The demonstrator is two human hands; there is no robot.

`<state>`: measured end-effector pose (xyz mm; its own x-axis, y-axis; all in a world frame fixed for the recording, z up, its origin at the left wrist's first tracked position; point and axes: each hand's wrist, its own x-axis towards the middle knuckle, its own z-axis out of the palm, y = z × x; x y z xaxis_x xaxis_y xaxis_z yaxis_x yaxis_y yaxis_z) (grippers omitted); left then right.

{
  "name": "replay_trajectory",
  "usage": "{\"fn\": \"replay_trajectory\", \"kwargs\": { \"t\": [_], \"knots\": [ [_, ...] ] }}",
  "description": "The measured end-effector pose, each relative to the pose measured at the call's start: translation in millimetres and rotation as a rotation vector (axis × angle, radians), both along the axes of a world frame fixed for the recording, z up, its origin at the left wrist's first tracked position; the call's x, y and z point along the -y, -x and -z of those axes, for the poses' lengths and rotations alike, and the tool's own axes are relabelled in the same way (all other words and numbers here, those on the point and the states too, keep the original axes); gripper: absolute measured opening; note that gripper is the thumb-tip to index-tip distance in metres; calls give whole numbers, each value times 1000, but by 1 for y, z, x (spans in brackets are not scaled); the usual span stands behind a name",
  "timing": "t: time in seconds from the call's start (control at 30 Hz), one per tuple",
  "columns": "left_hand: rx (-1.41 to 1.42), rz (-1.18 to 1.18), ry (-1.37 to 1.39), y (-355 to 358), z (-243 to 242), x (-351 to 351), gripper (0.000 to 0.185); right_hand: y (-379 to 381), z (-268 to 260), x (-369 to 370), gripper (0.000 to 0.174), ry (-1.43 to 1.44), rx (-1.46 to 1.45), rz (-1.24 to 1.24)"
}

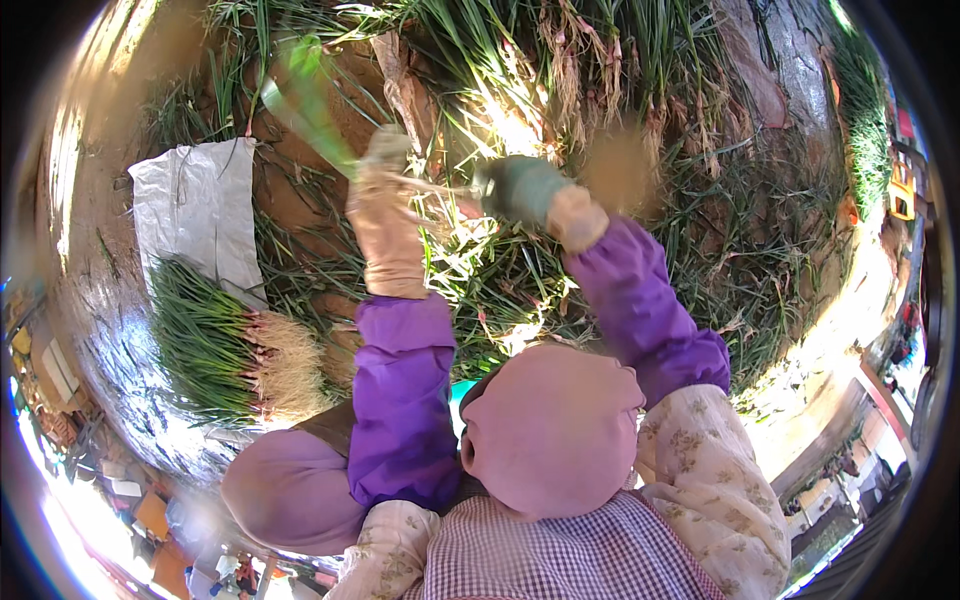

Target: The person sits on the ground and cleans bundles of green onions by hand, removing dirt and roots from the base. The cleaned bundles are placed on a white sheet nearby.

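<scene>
My left hand [386, 217], below a purple sleeve cover, is closed around a small bunch of spring onions [322, 127]. Their blurred green leaves rise to the upper left, and pale roots [435, 191] stick out towards the right. At those root ends is my right hand [536, 191], in a dark green glove and blurred by motion; whether its fingers grip the roots is unclear. A neat stack of spring onions [240, 345] lies at the left, leaves left and roots right, partly on a white sheet [199, 202]. More spring onions with pink bulbs [600, 60] lie beyond my hands.
Loose leaves and trimmings [705, 262] cover the brown ground around my hands. My knees [555, 427], under pink cloth, are close below my forearms. An orange plastic item [902, 191] stands at the far right, near another green heap [862, 135].
</scene>
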<state>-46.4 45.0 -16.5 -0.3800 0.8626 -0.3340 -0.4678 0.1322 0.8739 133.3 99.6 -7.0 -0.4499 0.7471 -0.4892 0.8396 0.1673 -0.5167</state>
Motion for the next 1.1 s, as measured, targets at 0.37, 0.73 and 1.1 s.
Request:
{"fn": "replay_trajectory", "kwargs": {
  "t": [0.37, 0.73, 1.1],
  "knots": [
    [223, 332, 228, -6, -3, -9, 39, 2, 14, -23, 22, -163, -87, 367],
    [-89, 528, 454, -14, -11, -13, 36, 0, 31, -28, 28, 318, -682, 110],
    [30, 508, 220, -15, -12, 0, 47, 3, 14, -28, 22, -163, 73, 159]
  ]
}}
